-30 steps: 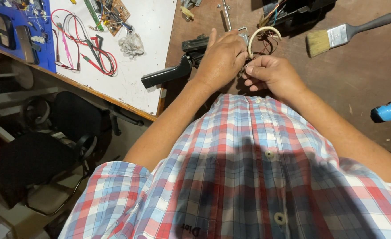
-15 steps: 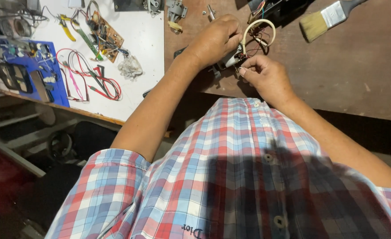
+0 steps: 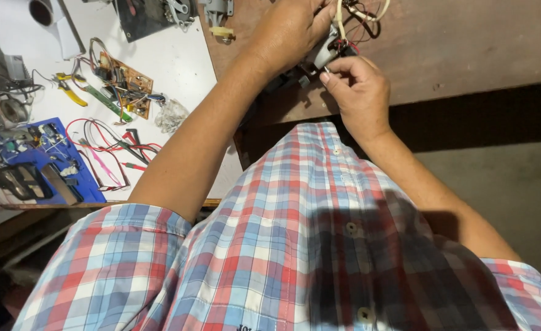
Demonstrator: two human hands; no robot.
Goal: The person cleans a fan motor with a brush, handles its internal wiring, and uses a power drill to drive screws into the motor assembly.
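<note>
1. The person is working on a small dark electrical device (image 3: 295,72) lying at the far edge of the brown workbench (image 3: 466,49), close to their chest. It looks like a wiring step: seating or freeing thin leads on the device.
2. The left hand (image 3: 289,30) is curling over the device from the far side, fingers closed around its body and pinning it down; how tightly it is gripping I cannot tell.
3. The right hand (image 3: 359,92) is sitting just near of the device, thumb and forefinger pinching something small at the red and black wires (image 3: 349,46); the pinched piece is too small to make out.
4. A cream cable (image 3: 344,15) is looping up from between both hands.
5. Both forearms are reaching out from the plaid shirt (image 3: 295,245), elbows bent, wrists converging.
6. The next move probably calls for fine fingertip control while the left hand is keeping the device from shifting.
7. To the left, a circuit board (image 3: 123,83), yellow-handled pliers (image 3: 68,89) and red leads (image 3: 99,144) are lying on the white table (image 3: 178,55).
</note>
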